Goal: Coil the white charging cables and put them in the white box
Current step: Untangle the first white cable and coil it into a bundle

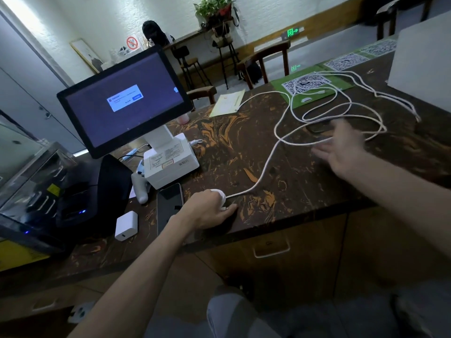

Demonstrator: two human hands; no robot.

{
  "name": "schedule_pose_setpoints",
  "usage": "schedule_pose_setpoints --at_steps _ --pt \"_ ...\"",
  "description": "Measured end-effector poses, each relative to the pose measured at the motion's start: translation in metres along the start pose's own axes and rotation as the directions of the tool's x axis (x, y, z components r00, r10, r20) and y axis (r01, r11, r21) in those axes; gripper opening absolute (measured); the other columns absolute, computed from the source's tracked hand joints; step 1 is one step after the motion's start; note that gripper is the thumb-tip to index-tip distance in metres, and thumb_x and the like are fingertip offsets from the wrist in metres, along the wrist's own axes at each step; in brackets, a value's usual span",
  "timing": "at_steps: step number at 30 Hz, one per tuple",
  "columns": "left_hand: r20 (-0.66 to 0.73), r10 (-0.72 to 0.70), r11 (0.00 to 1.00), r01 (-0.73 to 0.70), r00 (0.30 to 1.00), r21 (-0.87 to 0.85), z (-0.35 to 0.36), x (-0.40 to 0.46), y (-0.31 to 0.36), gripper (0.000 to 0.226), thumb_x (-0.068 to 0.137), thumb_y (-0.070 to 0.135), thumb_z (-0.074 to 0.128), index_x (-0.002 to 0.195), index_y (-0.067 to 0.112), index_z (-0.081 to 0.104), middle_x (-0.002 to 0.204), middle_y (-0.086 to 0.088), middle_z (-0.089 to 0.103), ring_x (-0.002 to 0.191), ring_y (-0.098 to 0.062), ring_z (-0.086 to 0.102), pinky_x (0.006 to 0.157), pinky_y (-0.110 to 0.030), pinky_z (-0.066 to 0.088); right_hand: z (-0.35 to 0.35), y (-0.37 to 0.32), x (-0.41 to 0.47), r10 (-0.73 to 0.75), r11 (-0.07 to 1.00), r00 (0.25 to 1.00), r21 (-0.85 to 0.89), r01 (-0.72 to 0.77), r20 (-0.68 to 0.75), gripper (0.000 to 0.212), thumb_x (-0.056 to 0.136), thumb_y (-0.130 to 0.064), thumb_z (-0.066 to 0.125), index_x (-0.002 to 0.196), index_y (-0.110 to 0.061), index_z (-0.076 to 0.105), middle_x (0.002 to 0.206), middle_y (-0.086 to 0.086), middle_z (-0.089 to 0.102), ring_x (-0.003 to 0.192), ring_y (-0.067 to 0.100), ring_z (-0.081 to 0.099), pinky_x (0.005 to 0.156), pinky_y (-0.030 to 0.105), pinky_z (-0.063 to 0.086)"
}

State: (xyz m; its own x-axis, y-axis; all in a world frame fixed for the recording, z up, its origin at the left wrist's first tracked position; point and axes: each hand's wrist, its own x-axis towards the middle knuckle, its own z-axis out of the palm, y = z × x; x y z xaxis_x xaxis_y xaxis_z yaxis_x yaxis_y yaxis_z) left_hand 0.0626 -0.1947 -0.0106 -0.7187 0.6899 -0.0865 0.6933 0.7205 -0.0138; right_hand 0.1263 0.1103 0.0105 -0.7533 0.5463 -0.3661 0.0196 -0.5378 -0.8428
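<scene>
The left hand (210, 211) rests on the near edge of the dark table (244, 152), curled into a fist around one end of a white cable (268, 164). A bit of white pokes out above the knuckles, and the cable comes out of the fist on its right side. From there the cable runs across the table, away from the left hand and toward the right hand (341, 150).

The right hand is open, with its fingers spread out flat. It looks blurry (so I cannot tell if it touches the cable). It hovers over the near side of a big messy loop of cables (341, 113) lying loose on the table. More white loops spread out past the right hand, over a green mat (314, 93) with black and white square codes on it.

The white box (422, 67) stands on the table far beyond the right hand, toward its right side. One cable end lies just in front of the box.

Just left of the left hand lies a dark phone (169, 206), flat on the table. Left of the phone sits a small white charger block (126, 225). Farther from the left hand stands a screen (124, 103) on a white stand, lit up with a small message window.
</scene>
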Motion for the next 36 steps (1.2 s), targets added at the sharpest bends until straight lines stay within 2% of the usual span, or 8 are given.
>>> schedule_pose_setpoints --at_steps 4,10,15,20,24,29,33,36 --pt "-0.020 0.060 0.998 -0.060 0.998 0.011 -0.001 -0.008 0.002 0.054 0.097 0.057 0.047 0.060 0.016 0.043 0.056 -0.001 0.049 0.047 -0.016 0.048 0.047 -0.028 0.029 0.010 0.034 -0.032 -0.035 0.659 0.922 -0.685 0.311 0.385 0.023 0.103 -0.012 0.050 0.111 0.002 0.066 0.090 0.013 0.075 0.067 0.018 0.076 0.062 0.030 0.062" --pt "-0.099 0.185 0.983 -0.182 0.978 0.037 -0.012 -0.025 0.006 0.051 0.095 0.050 0.049 0.056 0.023 0.031 0.054 0.005 0.038 0.045 -0.010 0.036 0.047 -0.030 0.024 0.031 0.070 -0.048 -0.172 -0.203 0.302 -0.333 0.921 0.938 0.052 0.093 -0.021 0.061 0.143 -0.015 0.049 0.132 0.007 0.053 0.122 0.022 0.052 0.109 0.038 0.040" --pt "-0.094 0.152 0.985 -0.143 0.984 0.098 -0.013 -0.032 0.008 0.049 0.096 0.047 0.049 0.057 0.024 0.031 0.056 0.007 0.038 0.046 -0.008 0.035 0.047 -0.026 0.022 0.029 0.080 -0.039 -0.006 -0.543 0.392 -0.332 0.771 0.920 0.041 0.102 -0.049 0.042 0.128 -0.019 0.053 0.121 0.004 0.061 0.113 0.025 0.060 0.097 0.038 0.042" --pt "-0.081 0.187 0.972 -0.173 0.979 0.159 -0.005 -0.036 0.018 0.039 0.097 0.045 0.042 0.067 0.020 0.038 0.066 0.005 0.043 0.054 -0.008 0.040 0.057 -0.029 0.031 0.033 0.074 -0.038 -0.032 -0.469 0.550 -0.499 0.729 0.834 0.036 0.103 -0.050 0.038 0.100 -0.018 0.054 0.093 0.007 0.067 0.083 0.030 0.067 0.063 0.036 0.041" --pt "-0.117 0.208 0.965 -0.185 0.971 0.186 -0.002 -0.029 0.024 0.037 0.103 0.038 0.033 0.095 0.012 0.059 0.085 -0.002 0.050 0.074 -0.018 0.050 0.068 -0.032 0.038 0.049 0.065 -0.046 -0.131 -0.019 0.660 -0.668 0.744 0.740 0.036 0.103 -0.047 0.043 0.080 -0.020 0.053 0.074 0.000 0.057 0.073 0.029 0.060 0.065 0.036 0.042" --pt "-0.172 -0.024 0.986 -0.005 0.985 -0.166 0.001 -0.014 0.021 0.031 0.106 0.018 0.035 0.106 0.010 0.065 0.087 -0.009 0.058 0.076 -0.024 0.057 0.069 -0.037 0.048 0.052 0.063 -0.071 -0.251 0.315 0.548 -0.468 0.826 0.798 0.030 0.104 -0.032 0.049 0.081 -0.017 0.061 0.059 -0.004 0.057 0.045 0.006 0.049 0.046 0.023 0.035" --pt "-0.085 -0.400 0.622 0.202 0.913 -0.757 0.002 -0.001 0.026 0.032 0.106 0.018 0.040 0.080 0.012 0.058 0.071 -0.005 0.057 0.062 -0.018 0.055 0.064 -0.034 0.047 0.038 0.085 -0.082 -0.101 0.411 0.527 -0.447 0.795 0.844 0.022 0.106 -0.025 0.045 0.093 -0.020 0.063 0.067 -0.001 0.062 0.053 0.014 0.057 0.050 0.034 0.045" --pt "0.113 -0.397 0.071 0.153 0.911 -0.986 -0.003 -0.002 0.042 0.021 0.079 -0.003 0.053 0.095 0.010 0.060 0.075 -0.004 0.053 0.070 -0.017 0.053 0.069 -0.036 0.044 0.026 0.098 -0.080 -0.006 0.305 0.513 -0.487 0.819 0.858 0.025 0.107 -0.028 0.041 0.092 -0.025 0.061 0.073 -0.006 0.061 0.063 0.014 0.059 0.059 0.036 0.048"
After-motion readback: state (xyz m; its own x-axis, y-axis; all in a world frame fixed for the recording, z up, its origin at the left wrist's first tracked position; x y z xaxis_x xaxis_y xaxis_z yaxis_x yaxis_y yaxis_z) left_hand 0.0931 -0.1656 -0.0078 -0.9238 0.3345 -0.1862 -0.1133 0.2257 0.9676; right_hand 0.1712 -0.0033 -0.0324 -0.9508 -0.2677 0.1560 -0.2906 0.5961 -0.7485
